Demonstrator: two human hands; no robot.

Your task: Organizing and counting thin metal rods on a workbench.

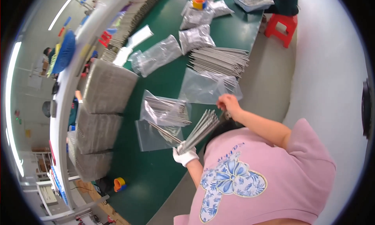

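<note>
My left hand (pixel 185 156), in a white glove, is closed round a fanned bundle of thin metal rods (pixel 201 129). The bundle slants up over the table's near edge. My bare right hand (pixel 229 104) is held beyond the bundle's upper ends, its fingers curled together; whether anything is between them is hidden. Close to its fingertips lies a clear plastic bag (pixel 195 88). Left of the bundle, another clear bag holds several rods (pixel 164 109). A flat clear bag (pixel 150 141) lies below it, with a few rods across it.
Loose rods (pixel 220 61) are piled farther along the green table (pixel 136 193), near filled bags (pixel 158 55). Wrapped grey stacks (pixel 109 86) line the left side. Yellow tape rolls (pixel 119 184) sit at both ends. A blue tray (pixel 252 0) and red stool (pixel 282 29) are far right.
</note>
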